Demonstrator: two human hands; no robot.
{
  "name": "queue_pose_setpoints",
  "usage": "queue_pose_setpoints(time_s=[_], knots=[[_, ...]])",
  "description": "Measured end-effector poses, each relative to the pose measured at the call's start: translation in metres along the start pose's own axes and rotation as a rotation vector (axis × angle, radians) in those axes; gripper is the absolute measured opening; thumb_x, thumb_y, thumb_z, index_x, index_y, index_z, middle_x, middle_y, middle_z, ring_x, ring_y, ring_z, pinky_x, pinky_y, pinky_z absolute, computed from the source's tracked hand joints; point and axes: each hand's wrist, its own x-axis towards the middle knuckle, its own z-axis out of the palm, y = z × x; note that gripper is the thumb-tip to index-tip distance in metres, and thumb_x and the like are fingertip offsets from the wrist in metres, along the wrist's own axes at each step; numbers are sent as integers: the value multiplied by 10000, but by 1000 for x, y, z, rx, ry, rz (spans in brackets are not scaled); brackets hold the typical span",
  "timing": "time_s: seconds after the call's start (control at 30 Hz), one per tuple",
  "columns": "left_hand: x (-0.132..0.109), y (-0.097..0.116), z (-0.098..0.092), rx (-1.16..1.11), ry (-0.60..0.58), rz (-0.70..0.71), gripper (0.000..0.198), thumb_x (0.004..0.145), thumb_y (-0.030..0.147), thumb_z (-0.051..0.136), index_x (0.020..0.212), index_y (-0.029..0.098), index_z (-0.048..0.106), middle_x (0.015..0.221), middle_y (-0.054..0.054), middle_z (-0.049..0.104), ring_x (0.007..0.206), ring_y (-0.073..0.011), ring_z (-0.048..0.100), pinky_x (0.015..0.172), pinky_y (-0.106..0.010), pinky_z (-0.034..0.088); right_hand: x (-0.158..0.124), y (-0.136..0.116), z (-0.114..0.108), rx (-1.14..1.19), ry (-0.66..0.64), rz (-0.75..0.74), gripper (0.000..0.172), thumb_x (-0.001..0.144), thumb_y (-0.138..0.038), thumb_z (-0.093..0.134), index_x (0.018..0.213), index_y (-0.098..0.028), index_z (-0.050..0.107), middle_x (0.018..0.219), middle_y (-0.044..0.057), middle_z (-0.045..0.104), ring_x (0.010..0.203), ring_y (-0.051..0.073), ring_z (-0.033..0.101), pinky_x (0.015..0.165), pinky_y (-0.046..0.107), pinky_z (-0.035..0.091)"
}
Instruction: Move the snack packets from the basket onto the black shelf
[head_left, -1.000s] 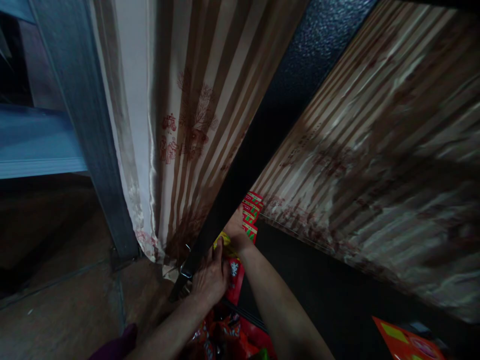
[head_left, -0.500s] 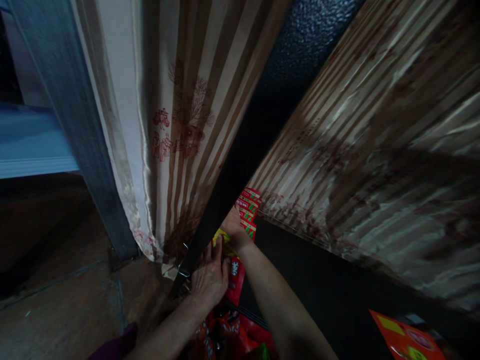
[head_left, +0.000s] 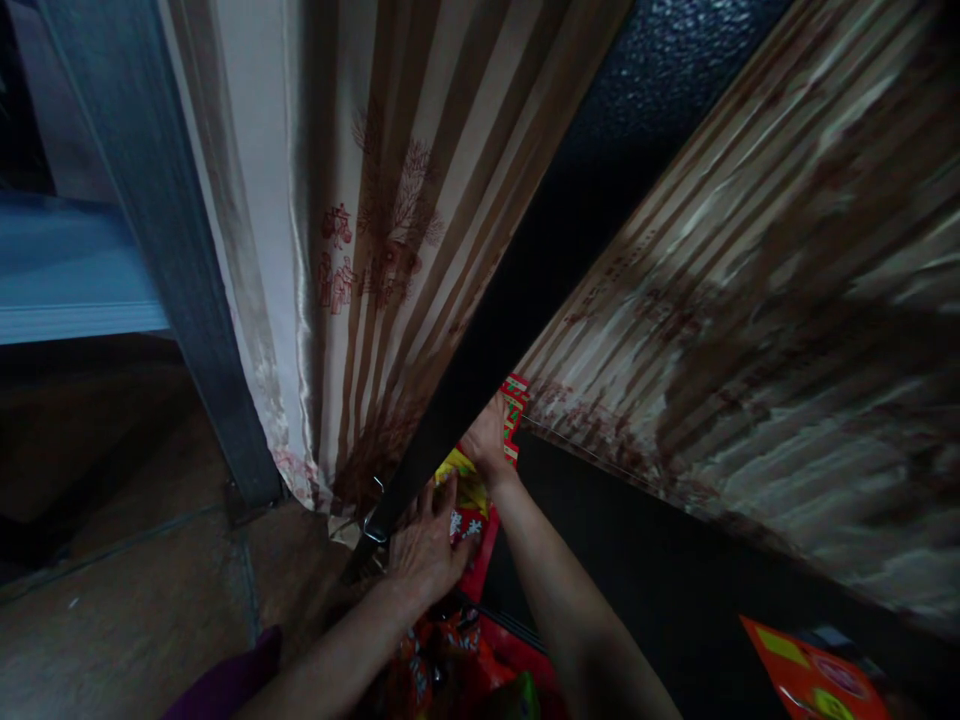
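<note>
My left hand (head_left: 426, 545) lies with fingers stretched out against a red packet with white characters (head_left: 471, 526), beside the foot of the dark post. Its fingertips are at a yellow packet (head_left: 461, 478). Farther in, my right hand (head_left: 487, 440) rests against a row of red and green packets (head_left: 514, 405). Most of its fingers are hidden behind the post and in shadow, so its grip does not show. The yellow packet sits just below my right hand, between the two hands.
A dark metal post (head_left: 525, 270) slants across the view. Patterned curtain cloth (head_left: 330, 250) hangs behind it. More red wrapped packets (head_left: 450, 650) lie below my forearms. An orange packet (head_left: 806, 665) is on the dark shelf surface (head_left: 600, 540). A grey metal leg (head_left: 195, 300) stands left.
My right hand has shifted slightly up and right along the red and green packets. More of the yellow packet shows. My left hand's thumb has spread outward. The view has moved a little.
</note>
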Motion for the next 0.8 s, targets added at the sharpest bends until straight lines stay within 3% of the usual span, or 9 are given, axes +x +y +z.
queue_pose_setpoints(time_s=[0.1, 0.23, 0.37, 0.47, 0.6, 0.8], knots=[[0, -1, 2, 4, 17, 3, 727, 830, 413, 515, 1484, 226, 256, 1474, -141, 382, 1333, -333, 373, 1066, -465, 342, -22, 15, -17, 75, 104, 107, 490, 938, -378, 297, 1282, -112, 522, 1470, 156, 373, 1389, 244, 270, 1111, 462, 251], [-1, -1, 0, 11, 55, -15, 670, 851, 409, 488, 1466, 214, 305, 1495, -124, 357, 1386, -306, 300, 1110, -430, 289, -78, 36, -35, 206, 243, 421, 593, 915, -494, 310, 1343, -108, 447, 1471, 190, 358, 1391, 277, 283, 1103, 483, 270], [-1, -2, -1, -12, 62, -54, 644, 878, 418, 445, 1465, 205, 292, 1501, -125, 351, 1400, -281, 288, 1130, -422, 257, -139, 40, -37, 330, 222, 692, 649, 894, -539, 312, 1369, -109, 408, 1404, 197, 441, 1328, 293, 390, 1077, 478, 313], [0, -3, 0, -66, 73, -84, 632, 913, 413, 372, 1482, 185, 216, 1503, -132, 347, 1408, -236, 280, 1133, -392, 256, -170, 28, -32, 361, 198, 746, 649, 893, -552, 320, 1358, -112, 428, 1423, 193, 425, 1337, 288, 379, 1081, 464, 310], [2, -4, 1, -136, 79, -113, 613, 940, 381, 300, 1485, 135, 165, 1496, -148, 356, 1427, -208, 228, 1140, -369, 244, -180, 9, -25, 395, 158, 742, 624, 909, -535, 304, 1354, -120, 440, 1420, 184, 440, 1330, 273, 391, 1070, 447, 326], [0, 0, -6, -175, 48, -161, 588, 946, 361, 283, 1468, 101, 210, 1518, -163, 307, 1429, -205, 222, 1136, -353, 254, -161, -9, -23, 389, 142, 692, 638, 915, -525, 255, 1334, -92, 464, 1435, 195, 417, 1357, 271, 343, 1092, 447, 284]])
